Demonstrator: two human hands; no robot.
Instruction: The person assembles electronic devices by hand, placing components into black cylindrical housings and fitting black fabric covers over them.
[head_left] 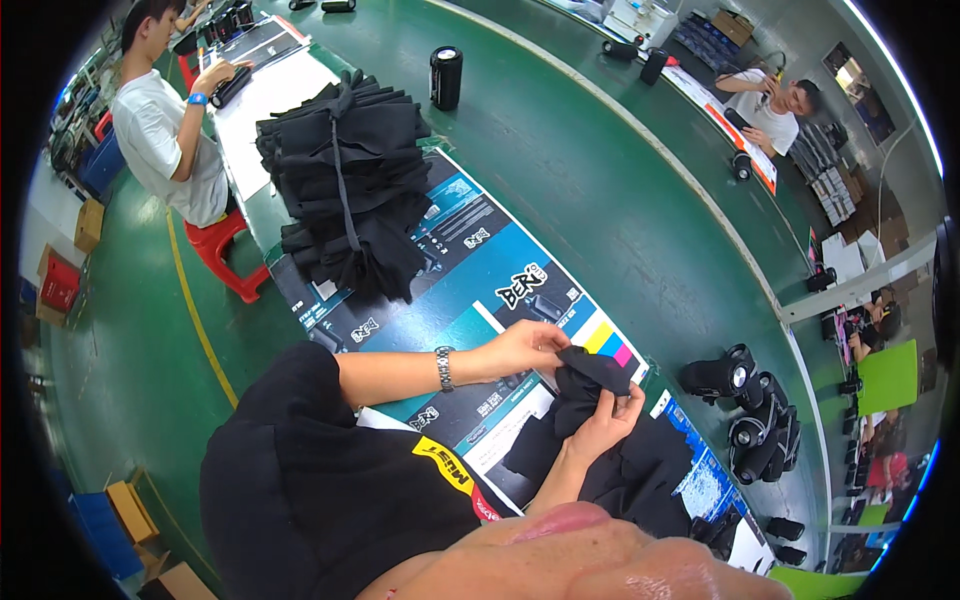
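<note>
A soft black cloth piece (597, 370), perhaps a small pouch, is held up between my two hands above the work table. My left hand (522, 348), with a metal watch on its wrist, pinches the cloth's upper left edge. Lower down, my right hand (603, 425) grips its right side, thumb and fingers closed on the fabric. Under and beside my right hand lies a loose pile of similar black cloth pieces (645, 470). Farther off on the table sits a tall stack of black cloth (380, 150), tied round with a dark strip.
Printed sheets (440, 285) cover the table. A black cylindrical speaker (446, 78) stands beyond the stack, and several more speakers (765, 430) cluster at the right. A co-worker (165, 130) sits at the far left near a red stool (225, 255); another person (770, 115) works at the far right.
</note>
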